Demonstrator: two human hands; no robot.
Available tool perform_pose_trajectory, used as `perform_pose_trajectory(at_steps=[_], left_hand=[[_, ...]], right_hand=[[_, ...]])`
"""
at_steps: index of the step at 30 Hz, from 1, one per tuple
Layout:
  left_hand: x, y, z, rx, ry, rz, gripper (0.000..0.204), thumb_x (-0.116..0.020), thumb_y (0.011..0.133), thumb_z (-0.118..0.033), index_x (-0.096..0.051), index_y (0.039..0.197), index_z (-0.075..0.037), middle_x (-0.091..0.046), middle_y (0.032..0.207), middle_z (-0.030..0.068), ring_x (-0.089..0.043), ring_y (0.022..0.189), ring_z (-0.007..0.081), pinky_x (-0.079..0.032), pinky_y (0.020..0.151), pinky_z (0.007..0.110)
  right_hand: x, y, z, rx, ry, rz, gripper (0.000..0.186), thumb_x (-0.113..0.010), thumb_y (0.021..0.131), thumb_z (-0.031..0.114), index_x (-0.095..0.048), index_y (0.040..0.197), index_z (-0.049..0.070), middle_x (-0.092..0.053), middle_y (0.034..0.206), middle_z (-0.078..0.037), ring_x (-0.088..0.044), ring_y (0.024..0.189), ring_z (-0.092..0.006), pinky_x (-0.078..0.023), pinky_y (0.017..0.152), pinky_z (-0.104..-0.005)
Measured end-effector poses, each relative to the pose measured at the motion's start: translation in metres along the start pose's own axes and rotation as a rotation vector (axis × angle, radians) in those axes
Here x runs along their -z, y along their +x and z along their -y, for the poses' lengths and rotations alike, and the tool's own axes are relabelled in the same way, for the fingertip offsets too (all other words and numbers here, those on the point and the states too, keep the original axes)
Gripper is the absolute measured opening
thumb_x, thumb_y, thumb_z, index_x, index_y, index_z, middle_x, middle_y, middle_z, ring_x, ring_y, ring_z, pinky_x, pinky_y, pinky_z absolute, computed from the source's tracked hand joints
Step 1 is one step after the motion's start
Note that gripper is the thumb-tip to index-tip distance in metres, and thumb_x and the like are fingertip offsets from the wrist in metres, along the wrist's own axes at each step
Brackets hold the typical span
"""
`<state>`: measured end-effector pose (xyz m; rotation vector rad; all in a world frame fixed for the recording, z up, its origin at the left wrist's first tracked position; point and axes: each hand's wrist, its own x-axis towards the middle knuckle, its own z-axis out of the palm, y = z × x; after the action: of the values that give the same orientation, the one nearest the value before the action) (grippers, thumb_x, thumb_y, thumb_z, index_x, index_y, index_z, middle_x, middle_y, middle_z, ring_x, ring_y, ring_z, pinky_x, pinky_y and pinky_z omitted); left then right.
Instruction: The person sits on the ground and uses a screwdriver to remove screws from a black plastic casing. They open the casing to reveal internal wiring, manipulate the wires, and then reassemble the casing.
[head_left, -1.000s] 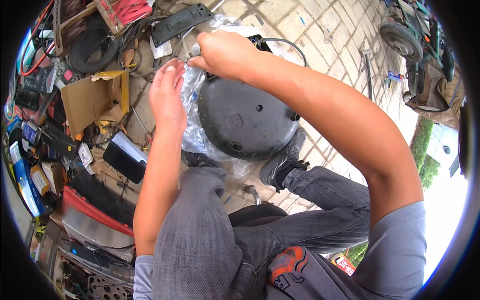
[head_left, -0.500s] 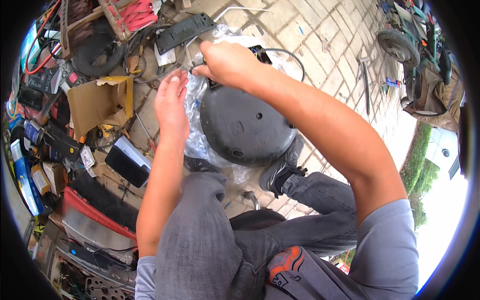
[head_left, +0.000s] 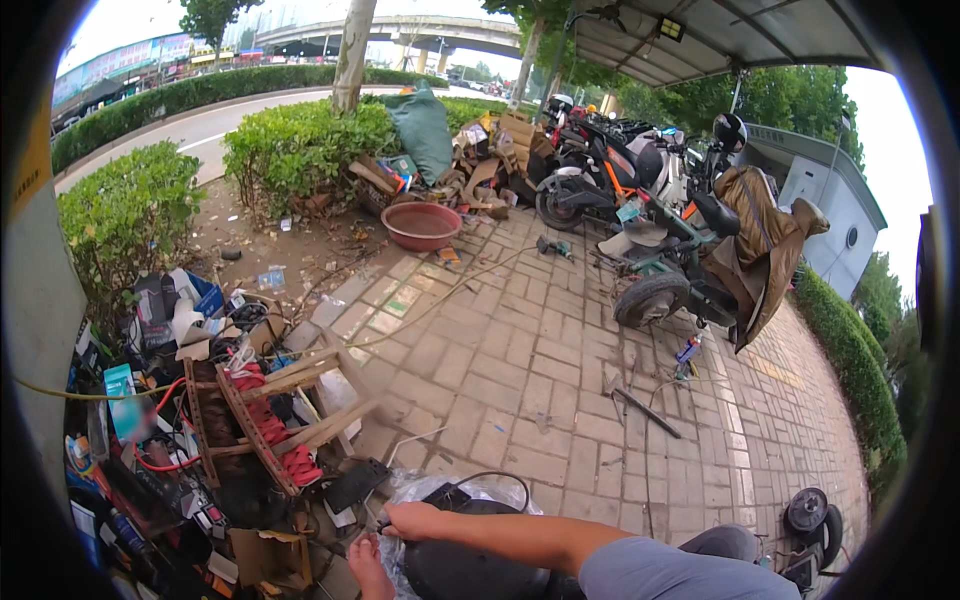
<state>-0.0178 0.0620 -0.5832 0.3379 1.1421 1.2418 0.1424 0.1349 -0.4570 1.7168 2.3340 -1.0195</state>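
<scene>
Low in the picture, my right hand (head_left: 412, 521) is closed at the near-left edge of a rounded black plastic shell (head_left: 470, 572). What its fingers grip is hidden; a small thin tip pokes out on their left. Just below it is my left hand (head_left: 368, 562), cut off by the lower edge, with its fingers curled close together. Whatever they pinch is too small to name. Clear plastic wrap (head_left: 505, 489) lies under and around the shell. A black cable (head_left: 490, 474) loops out from its far side. Beyond my hands lies a flat black plastic part (head_left: 355, 484).
At left, a wooden crate frame (head_left: 300, 430) with red straps stands among piled boxes and parts. A red basin (head_left: 422, 227) sits farther off. Parked scooters (head_left: 610, 170) and a dark bar (head_left: 647, 413) are to the right. A torn cardboard box (head_left: 270, 556) lies near my left hand.
The view has tilted up, bringing the street, hedges and scooters into sight. My hands now appear at the lower edge, still close together beside the black shell.
</scene>
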Motion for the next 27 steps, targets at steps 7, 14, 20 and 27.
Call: perform_pose_trajectory(at_steps=[7,14,20,27], left_hand=[[0.022,0.022,0.004,-0.153,0.014,0.096,0.029,-0.057,0.096,-0.017,-0.058,0.118,0.001,-0.062,0.112,0.0099,-0.058,0.103,0.0197,-0.048,0.09,0.034],[-0.018,-0.034,-0.042,-0.084,0.231,0.053,0.022,-0.057,0.095,-0.015,-0.064,0.108,0.001,-0.064,0.099,0.006,-0.06,0.09,0.0161,-0.05,0.079,0.03],[-0.011,-0.033,-0.041,-0.11,0.286,0.033,0.021,-0.055,0.096,-0.015,-0.063,0.11,-0.001,-0.064,0.102,0.0063,-0.06,0.094,0.016,-0.05,0.082,0.029],[0.022,0.013,0.01,-0.101,0.027,0.09,0.024,-0.054,0.097,-0.016,-0.061,0.114,0.0,-0.063,0.107,0.0078,-0.06,0.098,0.018,-0.05,0.086,0.031]], right_hand=[[0.017,-0.008,0.029,0.131,-0.224,0.029,0.022,-0.058,0.082,0.016,-0.066,0.101,0.011,-0.068,0.095,-0.02,-0.067,0.09,-0.0404,-0.054,0.073,-0.0494],[-0.009,-0.017,0.013,0.051,-0.09,-0.134,0.037,-0.063,0.088,0.039,-0.058,0.108,0.008,-0.066,0.094,-0.023,-0.066,0.088,-0.0419,-0.054,0.072,-0.0517],[0.003,-0.02,0.027,0.095,-0.187,-0.007,0.023,-0.057,0.087,0.026,-0.062,0.103,0.01,-0.067,0.089,-0.022,-0.067,0.088,-0.0397,-0.054,0.071,-0.0502],[-0.004,-0.013,0.024,0.1,-0.104,-0.048,0.024,-0.062,0.085,0.024,-0.059,0.104,0.009,-0.067,0.094,-0.023,-0.066,0.089,-0.0403,-0.053,0.073,-0.0505]])
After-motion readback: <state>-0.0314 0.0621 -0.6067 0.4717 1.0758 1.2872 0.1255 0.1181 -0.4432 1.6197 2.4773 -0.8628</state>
